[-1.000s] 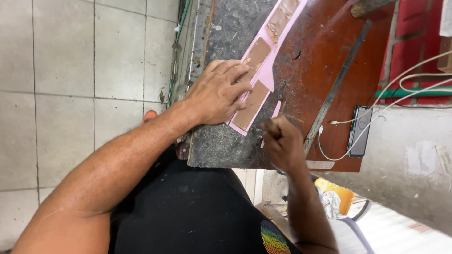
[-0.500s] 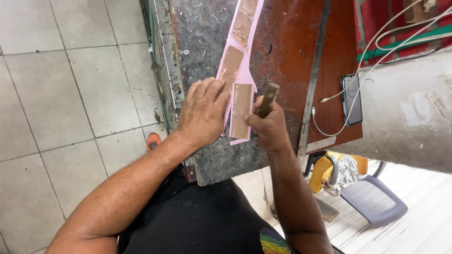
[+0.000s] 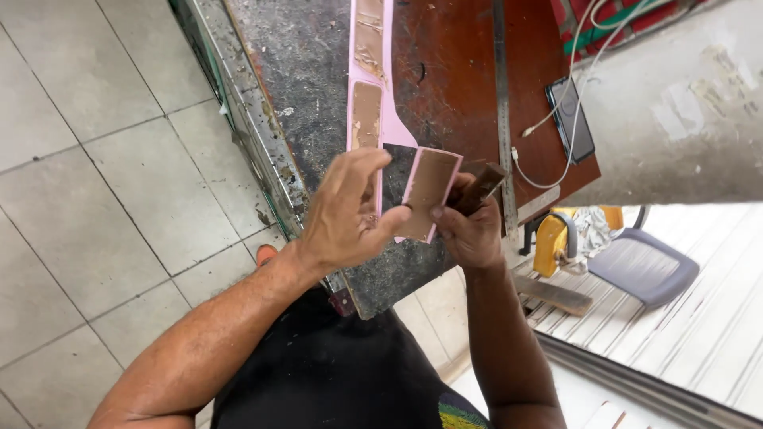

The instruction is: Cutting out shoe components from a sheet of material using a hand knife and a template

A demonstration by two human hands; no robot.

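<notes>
My left hand (image 3: 346, 216) pinches a cut pink piece with a brown glued panel (image 3: 427, 191), lifted just above the dark stone slab (image 3: 310, 71). My right hand (image 3: 469, 230) touches the piece's right edge and grips a tool by its brown wooden handle (image 3: 480, 189); the blade is hidden. A long pink strip with brown glued panels (image 3: 370, 87) lies flat on the slab beyond my hands, running away from me.
A red-brown wooden table (image 3: 453, 71) lies right of the slab, with a long metal ruler (image 3: 501, 103), a dark phone (image 3: 571, 119) and white cables (image 3: 588, 40). A grey-blue chair (image 3: 644, 270) and yellow seat (image 3: 552, 242) stand lower right. Tiled floor lies left.
The end panel, earlier pressed flat on the slab under my left hand, has come away from the strip and is lifted between both hands. The view swung right.
</notes>
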